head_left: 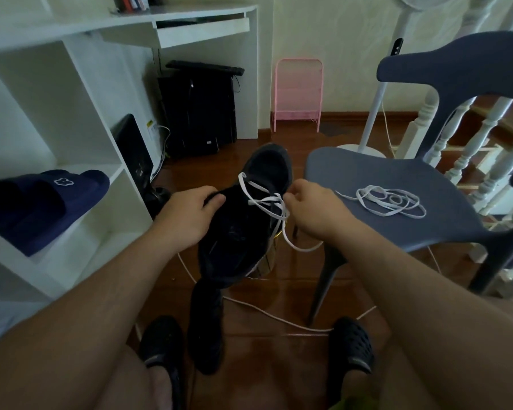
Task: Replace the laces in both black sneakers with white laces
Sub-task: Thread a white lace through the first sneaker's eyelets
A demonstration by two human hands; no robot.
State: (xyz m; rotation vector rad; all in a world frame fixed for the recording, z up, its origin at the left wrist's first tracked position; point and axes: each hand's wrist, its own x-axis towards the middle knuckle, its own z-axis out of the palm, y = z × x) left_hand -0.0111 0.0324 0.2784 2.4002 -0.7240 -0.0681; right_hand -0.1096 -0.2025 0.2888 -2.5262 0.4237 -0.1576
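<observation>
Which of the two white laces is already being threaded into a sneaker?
The white lace crossing the held black sneaker, pinched by the right hand. The other lace lies loose on the grey chair.

I count 2 black sneakers (243, 220), 2 white laces (267, 199), 1 grey chair (397, 184) and 2 navy slides (42, 199).

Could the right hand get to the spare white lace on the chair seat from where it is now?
Probably yes. The spare white lace lies loose on the blue chair seat, beside the right hand, nothing between. But that hand pinches the lace in the held sneaker, so must release first.
</observation>
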